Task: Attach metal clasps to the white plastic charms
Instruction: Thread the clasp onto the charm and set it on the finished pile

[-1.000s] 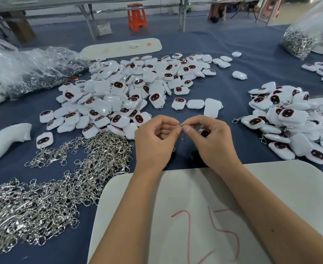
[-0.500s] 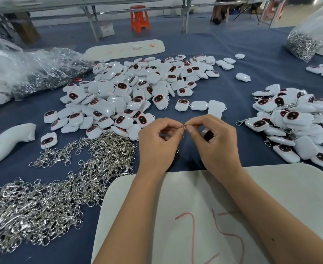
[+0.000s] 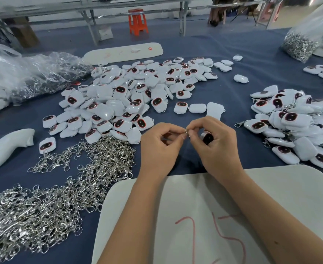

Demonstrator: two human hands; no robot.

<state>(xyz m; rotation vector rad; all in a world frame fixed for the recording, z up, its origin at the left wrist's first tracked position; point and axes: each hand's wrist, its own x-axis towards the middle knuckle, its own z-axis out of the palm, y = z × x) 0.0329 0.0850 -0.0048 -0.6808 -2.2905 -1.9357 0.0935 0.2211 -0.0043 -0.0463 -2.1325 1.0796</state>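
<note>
Clasp (image 3: 185, 131) going on, pinched between left hand (image 3: 159, 149) and right hand (image 3: 216, 147) grip.
Clasped charms (image 3: 290, 121) piled right of the grip; bigger bare pile (image 3: 137, 92) beyond it remains.

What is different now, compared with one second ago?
Almost nothing. Left hand and right hand still pinch the small metal clasp between their fingertips, and the right still holds a charm. The piles on the table lie as before.

Charms and clasps spread over a blue cloth-covered table (image 3: 233, 44)

Silver metal clasps heap (image 3: 48, 197) lies near left; white plastic charms pile (image 3: 134, 96) behind it; second charm pile (image 3: 297, 126) right; white flat board (image 3: 204, 216) nearest, both hands meeting just beyond it.
</note>
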